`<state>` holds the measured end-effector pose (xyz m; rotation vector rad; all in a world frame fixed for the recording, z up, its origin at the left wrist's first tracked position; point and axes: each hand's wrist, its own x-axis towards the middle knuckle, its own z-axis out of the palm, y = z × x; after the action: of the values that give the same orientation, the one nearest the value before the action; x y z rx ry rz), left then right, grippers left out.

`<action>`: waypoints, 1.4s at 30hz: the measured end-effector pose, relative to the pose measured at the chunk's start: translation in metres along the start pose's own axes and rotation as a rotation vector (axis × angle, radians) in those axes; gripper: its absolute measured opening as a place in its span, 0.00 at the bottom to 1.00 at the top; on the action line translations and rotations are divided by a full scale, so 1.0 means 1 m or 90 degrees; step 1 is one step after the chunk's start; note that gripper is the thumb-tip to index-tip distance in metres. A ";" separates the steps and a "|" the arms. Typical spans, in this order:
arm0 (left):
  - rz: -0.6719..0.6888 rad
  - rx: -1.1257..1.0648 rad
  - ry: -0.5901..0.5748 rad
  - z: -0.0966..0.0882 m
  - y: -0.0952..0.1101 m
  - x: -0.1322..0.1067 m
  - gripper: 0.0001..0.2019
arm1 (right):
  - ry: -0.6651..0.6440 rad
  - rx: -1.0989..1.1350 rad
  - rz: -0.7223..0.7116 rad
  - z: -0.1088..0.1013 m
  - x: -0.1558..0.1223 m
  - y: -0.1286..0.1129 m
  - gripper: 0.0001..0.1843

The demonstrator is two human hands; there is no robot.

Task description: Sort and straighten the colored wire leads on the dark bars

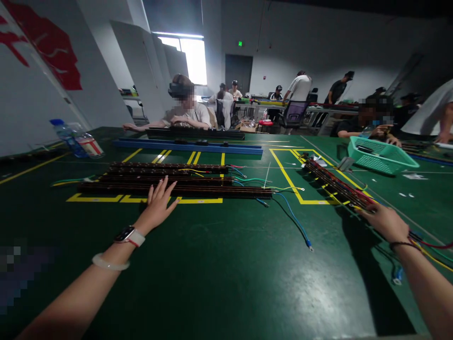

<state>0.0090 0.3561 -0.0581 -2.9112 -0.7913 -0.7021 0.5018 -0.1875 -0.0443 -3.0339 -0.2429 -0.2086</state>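
My left hand (159, 203) lies with its fingers spread at the near edge of several long, dark strips (226, 191), laid side by side across yellow tape marks. Coloured wires come out of their ends. One blue wire (296, 221) with a ring terminal reaches toward me over the table. On the right, my right hand (385, 222) is closed around the near end of a wire harness (327, 182), a dark bundle with yellow ties along it. The harness slants away across another taped outline. Its loose red, green, yellow and blue wires trail past my wrist.
The green table (226, 264) carries a long blue channel (191, 146) behind the strips. A green basket (380, 158) stands at the right rear, and plastic bottles (78, 141) are at the left. A person (191, 106) sits opposite; other people are farther back and at the right.
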 end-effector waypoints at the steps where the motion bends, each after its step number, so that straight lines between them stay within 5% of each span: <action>1: 0.006 -0.014 0.013 -0.009 0.007 -0.005 0.30 | 0.011 0.006 -0.010 -0.004 -0.004 0.000 0.23; 5: 0.025 -0.093 0.052 -0.043 0.038 -0.020 0.27 | 0.117 0.025 -0.071 -0.028 -0.034 -0.021 0.24; 8: 0.056 -0.169 0.027 -0.062 0.068 -0.030 0.24 | 0.191 0.041 -0.211 -0.051 -0.071 -0.063 0.20; 12: 0.274 -0.274 -0.032 -0.067 0.120 -0.051 0.17 | 0.235 0.098 -0.377 -0.066 -0.136 -0.145 0.18; 17: 0.542 -0.311 -0.046 -0.050 0.170 -0.084 0.14 | 0.116 0.077 -0.589 -0.048 -0.212 -0.247 0.12; 25: 0.534 -0.349 -0.081 -0.043 0.167 -0.101 0.13 | -0.088 0.162 -0.682 -0.014 -0.265 -0.341 0.13; 31: 0.588 -0.382 -0.100 -0.033 0.174 -0.096 0.12 | -0.167 0.309 -0.726 -0.010 -0.308 -0.414 0.11; 36: 0.529 -0.405 -0.151 -0.036 0.170 -0.096 0.13 | -0.206 0.538 -0.742 -0.027 -0.296 -0.412 0.14; 42: 0.366 -0.511 -0.246 -0.044 0.167 -0.091 0.13 | -0.265 0.719 -0.602 -0.018 -0.253 -0.333 0.12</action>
<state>0.0030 0.1616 -0.0456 -3.7467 0.4832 -0.4581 0.1970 0.0996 -0.0360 -1.6279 -1.2751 0.3857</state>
